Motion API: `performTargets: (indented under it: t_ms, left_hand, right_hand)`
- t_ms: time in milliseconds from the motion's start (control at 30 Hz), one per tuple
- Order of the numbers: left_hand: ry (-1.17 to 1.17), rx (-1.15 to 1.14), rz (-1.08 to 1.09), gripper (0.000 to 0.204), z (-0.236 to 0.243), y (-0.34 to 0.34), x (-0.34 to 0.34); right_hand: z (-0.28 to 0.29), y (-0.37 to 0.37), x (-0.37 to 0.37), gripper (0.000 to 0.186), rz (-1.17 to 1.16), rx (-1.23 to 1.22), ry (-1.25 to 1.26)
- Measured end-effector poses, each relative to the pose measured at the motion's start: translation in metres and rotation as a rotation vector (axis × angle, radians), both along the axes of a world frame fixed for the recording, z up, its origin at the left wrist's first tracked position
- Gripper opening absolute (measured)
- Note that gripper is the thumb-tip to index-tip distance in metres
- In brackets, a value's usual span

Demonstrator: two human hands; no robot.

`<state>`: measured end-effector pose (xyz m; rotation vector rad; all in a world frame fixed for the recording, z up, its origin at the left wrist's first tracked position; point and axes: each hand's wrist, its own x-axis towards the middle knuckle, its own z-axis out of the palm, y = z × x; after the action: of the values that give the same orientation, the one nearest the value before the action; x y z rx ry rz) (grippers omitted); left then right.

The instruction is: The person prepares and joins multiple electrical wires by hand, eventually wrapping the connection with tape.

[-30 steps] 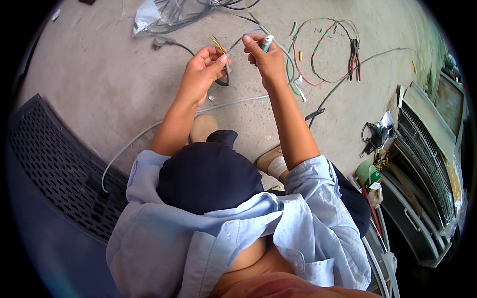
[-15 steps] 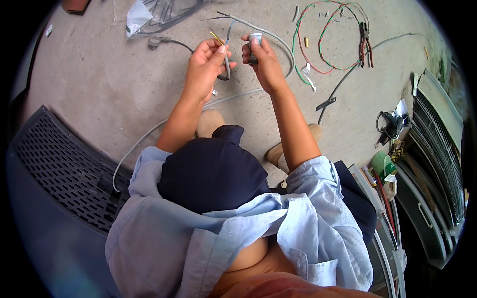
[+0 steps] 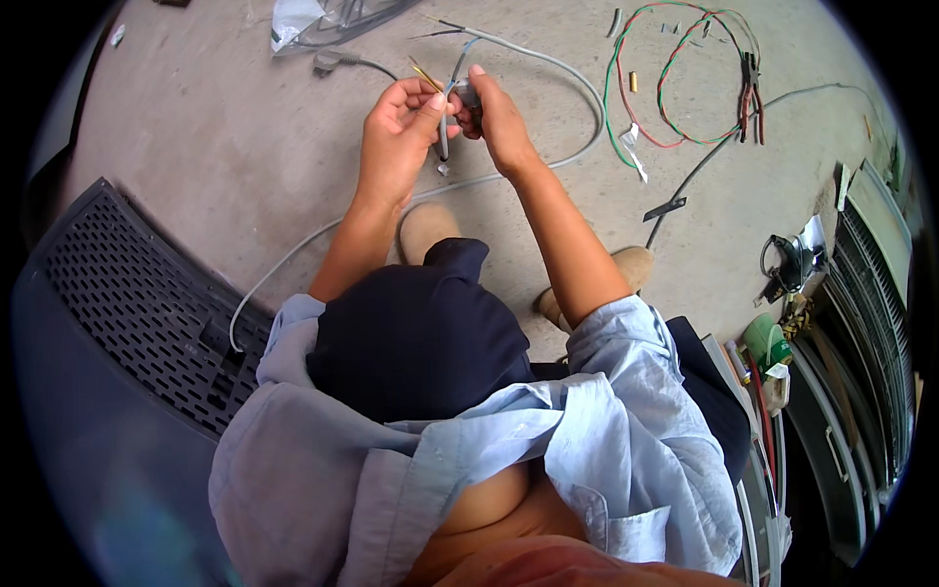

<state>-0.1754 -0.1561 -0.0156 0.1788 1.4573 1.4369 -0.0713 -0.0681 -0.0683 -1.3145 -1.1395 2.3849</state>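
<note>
My left hand (image 3: pixel 399 137) is closed, pinching the stripped end of a grey cable (image 3: pixel 445 142) between thumb and fingers. Yellowish wires (image 3: pixel 424 74) stick up past its fingertips. From the same spot a blue wire (image 3: pixel 461 61) runs to a second grey cable (image 3: pixel 523 55), whose other dark cores (image 3: pixel 437 34) spread out on the floor. Close beside, my right hand (image 3: pixel 499 122) is wrapped round a small grey cylindrical thing (image 3: pixel 468 94), held against the wires. Its kind is mostly hidden by the fingers.
Coiled red and green wires (image 3: pixel 608 98) lie at the right with red-handled pliers (image 3: pixel 750 98) and a small brass-coloured cylinder (image 3: pixel 633 81). A plug (image 3: pixel 335 64) and a plastic bag (image 3: pixel 293 22) lie far left. A dark slotted panel (image 3: pixel 137 284) stands left; metal panels (image 3: pixel 880 313) stand right.
My right hand has moved left and turned, bringing the small cylindrical thing up to the wires at my left hand. The left hand keeps its pinch. The whole view has shifted slightly.
</note>
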Motion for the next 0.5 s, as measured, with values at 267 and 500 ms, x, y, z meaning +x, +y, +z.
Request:
performTargets:
  t_ms: [267,500]
  left_hand:
    - [-0.012,-0.012,0.046,0.018,-0.003,-0.01,0.0]
    - [-0.015,-0.013,0.048,0.018,-0.002,-0.015,-0.001]
  right_hand:
    - [0.001,-0.008,-0.004,0.052,-0.049,0.009,0.014]
    - [0.005,-0.012,-0.006,0.05,-0.028,0.103,-0.014]
